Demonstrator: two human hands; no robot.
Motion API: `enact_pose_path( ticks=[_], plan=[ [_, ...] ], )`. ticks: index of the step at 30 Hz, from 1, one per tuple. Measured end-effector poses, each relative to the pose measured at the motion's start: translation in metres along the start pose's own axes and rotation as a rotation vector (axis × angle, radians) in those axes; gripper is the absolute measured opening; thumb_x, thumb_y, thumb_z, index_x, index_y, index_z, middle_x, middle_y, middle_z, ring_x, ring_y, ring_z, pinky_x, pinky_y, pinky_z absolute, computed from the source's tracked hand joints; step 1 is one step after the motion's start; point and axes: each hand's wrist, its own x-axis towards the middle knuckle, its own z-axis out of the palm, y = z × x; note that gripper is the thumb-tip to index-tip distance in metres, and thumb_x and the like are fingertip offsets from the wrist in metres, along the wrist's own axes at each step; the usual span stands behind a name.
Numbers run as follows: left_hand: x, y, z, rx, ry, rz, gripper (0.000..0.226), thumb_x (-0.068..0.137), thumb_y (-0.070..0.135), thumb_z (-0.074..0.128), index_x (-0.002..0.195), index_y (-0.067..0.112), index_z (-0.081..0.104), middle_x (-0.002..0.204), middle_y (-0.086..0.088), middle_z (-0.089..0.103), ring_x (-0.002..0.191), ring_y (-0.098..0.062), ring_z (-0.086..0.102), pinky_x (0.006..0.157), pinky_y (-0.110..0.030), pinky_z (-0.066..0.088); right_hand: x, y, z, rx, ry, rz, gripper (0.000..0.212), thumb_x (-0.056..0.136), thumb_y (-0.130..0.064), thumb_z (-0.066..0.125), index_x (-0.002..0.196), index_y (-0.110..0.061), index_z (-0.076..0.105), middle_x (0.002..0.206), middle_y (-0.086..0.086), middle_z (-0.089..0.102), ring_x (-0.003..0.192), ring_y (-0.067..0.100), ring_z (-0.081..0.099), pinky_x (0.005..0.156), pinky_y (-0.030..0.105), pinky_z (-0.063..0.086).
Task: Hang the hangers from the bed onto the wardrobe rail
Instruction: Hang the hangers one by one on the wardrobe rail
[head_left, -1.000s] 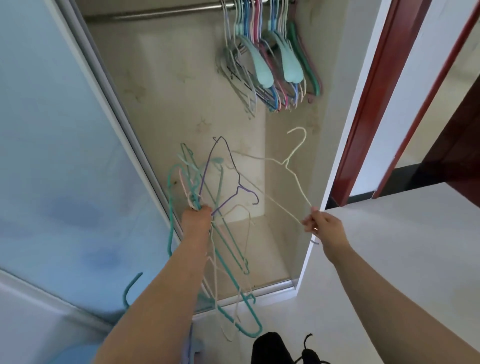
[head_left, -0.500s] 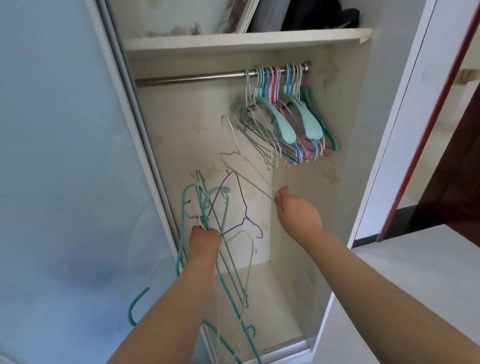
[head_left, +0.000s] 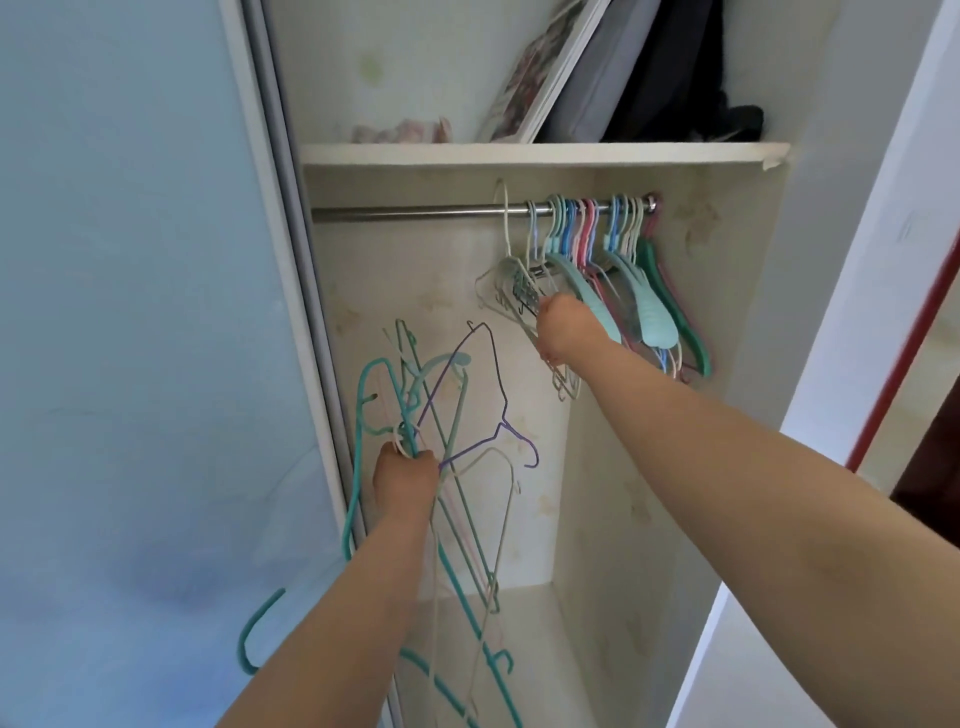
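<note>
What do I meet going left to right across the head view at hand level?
Blue sliding door → bundle of loose hangers gripped by the left hand → right hand holding the white hanger on the rail → hung hangers → red door frame.

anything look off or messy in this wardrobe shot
Yes. The shelf edge is chipped at its right corner, the wardrobe's back wall has yellowish stains, and the left hand grips a tangled bunch of hangers pointing every way.
</note>
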Motion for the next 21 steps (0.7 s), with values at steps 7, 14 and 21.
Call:
enact_pose_path(
  ticks=[7, 14, 21],
  plan=[
    [-0.012, -0.003, -0.008, -0.048, 0.034, -0.017, 0.022, 0.082, 0.012, 0.065, 0.102, 0.004, 0.059, 0.082, -0.006, 0.061, 0.067, -0.021, 0.055, 0.056, -0.023, 0.035, 0.010, 0.036, -0.001, -0.325, 0.119, 0.085, 0.029, 0.097, -0.014, 0.044, 0.121, -0.001, 0.055, 0.119, 0.017, 0.059, 0.108, 0.032, 0.059, 0.084, 0.041, 0.050],
    [-0.015, -0.008, -0.020, -0.039, -0.023, 0.005, 0.022, 0.085, 0.006, 0.063, 0.103, 0.010, 0.052, 0.071, 0.005, 0.049, 0.058, -0.006, 0.046, 0.041, -0.011, 0.033, -0.033, 0.082, 0.040, 0.073, 0.562, -0.186, 0.043, 0.100, -0.029, 0.042, 0.133, -0.002, 0.036, 0.131, 0.018, 0.041, 0.110, 0.036, 0.050, 0.080, 0.040, 0.044],
    [-0.019, -0.024, -0.037, 0.139, -0.212, -0.047, 0.023, 0.075, 0.002, 0.071, 0.093, 0.008, 0.059, 0.075, -0.009, 0.064, 0.059, -0.019, 0.059, 0.059, -0.026, 0.051, -0.067, 0.170, 0.098, -0.637, -0.148, -0.137, 0.047, 0.094, -0.016, 0.047, 0.139, -0.020, 0.035, 0.138, 0.011, 0.038, 0.126, 0.031, 0.037, 0.096, 0.041, 0.041]
  ],
)
